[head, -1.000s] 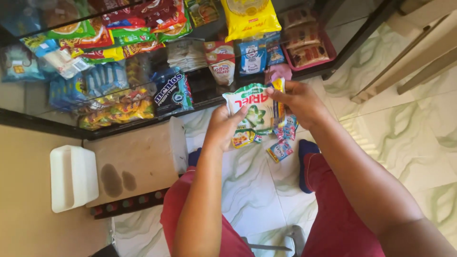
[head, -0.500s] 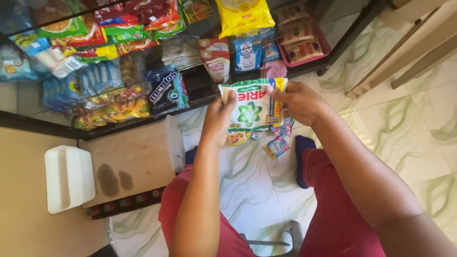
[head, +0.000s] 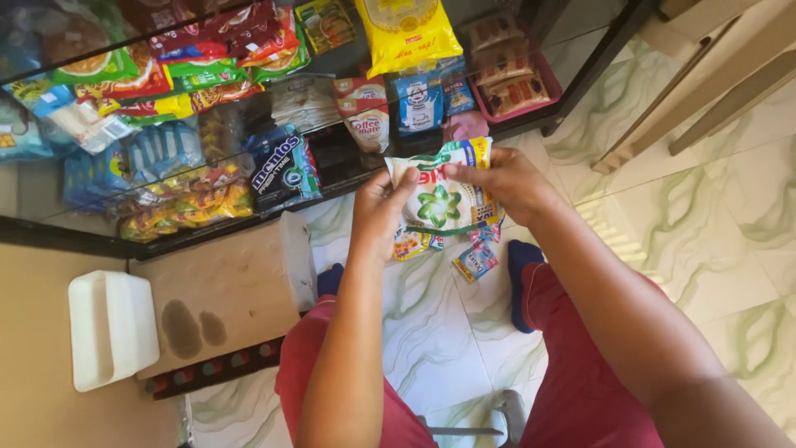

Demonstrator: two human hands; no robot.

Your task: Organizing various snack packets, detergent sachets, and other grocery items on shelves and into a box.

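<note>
Both arms reach forward; left hand and right hand pinch the top edge of a green-and-white sachet, fingers closed on it.

Both forearms reach forward from a seated body, knees apart below. The left hand is raised with fingers curled and thumb pressed forward in a pinch. The right hand sits just beside it, palm down, fingers bent inward, thumb closed in a grip.
</note>
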